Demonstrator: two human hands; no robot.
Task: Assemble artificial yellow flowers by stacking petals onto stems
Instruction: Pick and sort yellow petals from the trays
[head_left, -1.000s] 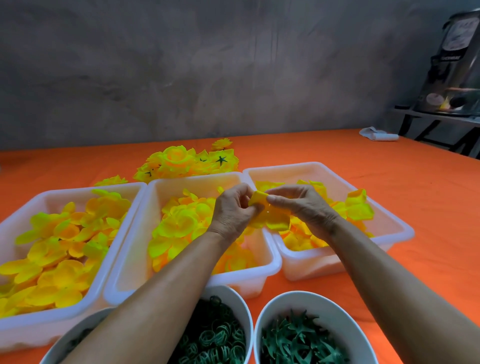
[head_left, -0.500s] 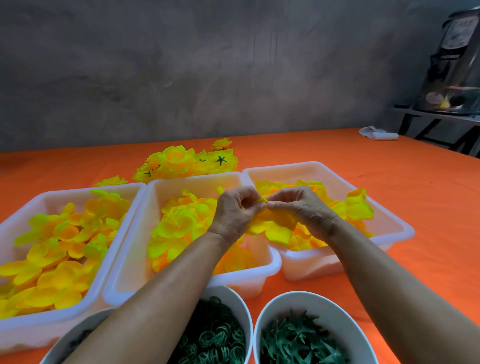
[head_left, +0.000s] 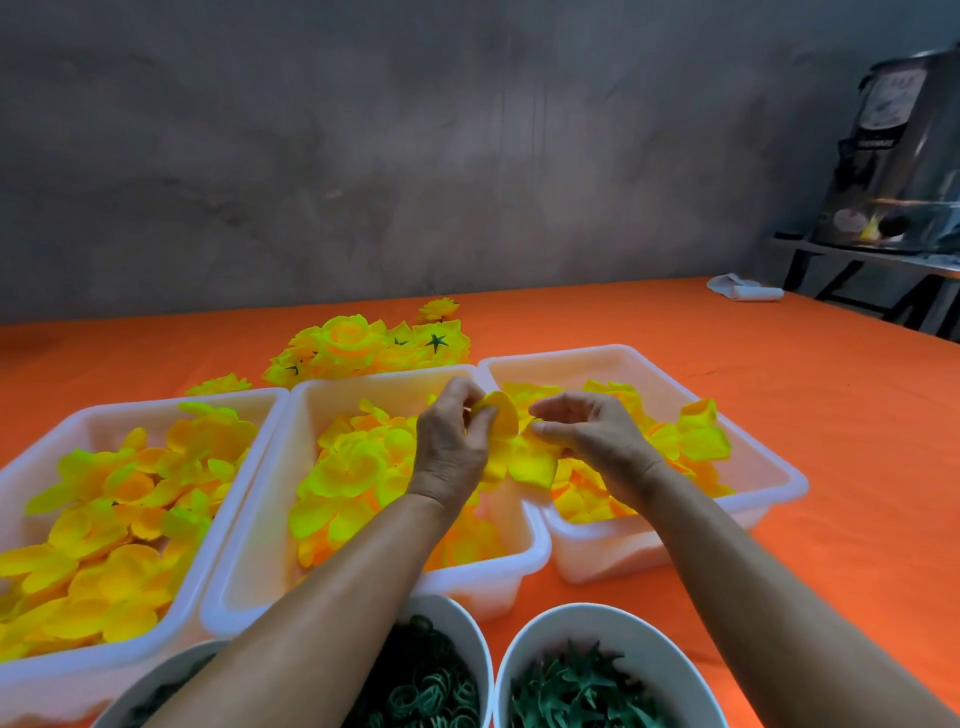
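Observation:
Above the seam between the middle tray (head_left: 363, 378) and the right tray (head_left: 571, 352), my left hand (head_left: 451, 441) pinches a part-built yellow flower (head_left: 503, 415) by an upright petal. My right hand (head_left: 589, 439) is close beside it, fingers curled, thumb and forefinger at the flower's lower petal layer (head_left: 530, 464). No stem shows; it is hidden by the hands and petals. All three white trays, including the left tray (head_left: 156, 410), hold loose yellow petal layers.
A pile of finished yellow flowers (head_left: 363, 343) lies behind the trays on the orange tablecloth. Near me stand a bowl of green rings (head_left: 470, 623) and a bowl of green star-shaped calyxes (head_left: 597, 613). A white cloth (head_left: 743, 288) lies far right, by a metal urn (head_left: 893, 156).
The hands have drawn slightly apart. A petal now stands upright in my left fingers, and the lower petals have spread out under my right fingertips.

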